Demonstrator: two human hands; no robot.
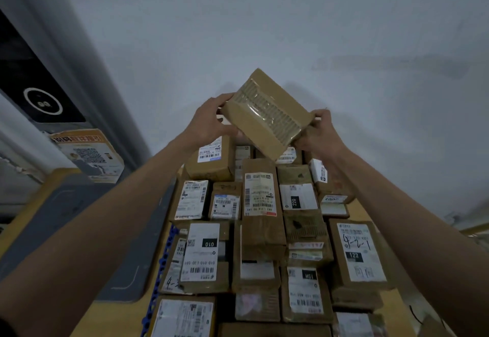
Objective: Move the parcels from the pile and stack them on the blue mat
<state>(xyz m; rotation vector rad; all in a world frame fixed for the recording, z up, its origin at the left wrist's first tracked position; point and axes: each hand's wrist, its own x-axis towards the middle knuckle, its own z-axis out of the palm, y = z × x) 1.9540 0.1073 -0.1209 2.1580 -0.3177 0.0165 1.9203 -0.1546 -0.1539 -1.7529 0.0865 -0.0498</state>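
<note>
Head view: the person holds one brown cardboard parcel (267, 113) up in both hands at the far end of the stack (262, 231), above its top boxes and against the pale wall (264, 19). The left hand (211, 117) grips the parcel's left end, fingers curled over the upper corner and thumb underneath. The right hand (318, 131) takes the lower right end, fingers wrapped behind the box so that only their tips show at its edge. Both grips are closed on the box; neither hand is free.

The parcel is tilted, its long axis running from upper left down to lower right, so the right-hand end sits lower and closer to the boxes beneath. It touches none of them as far as can be seen, though its lower corner overlaps the top row in the picture. The two hands sit at opposite ends, about equally near, so the set-down should be a shared move: level the box, then lower it onto the far top of the stack.

The parcel is plain kraft card, with a wide band of clear, shiny tape along its length and no label on the faces shown.

The blue mat (161, 270) shows only as a toothed blue edge along the left side of the stack, under the labelled boxes.
</note>
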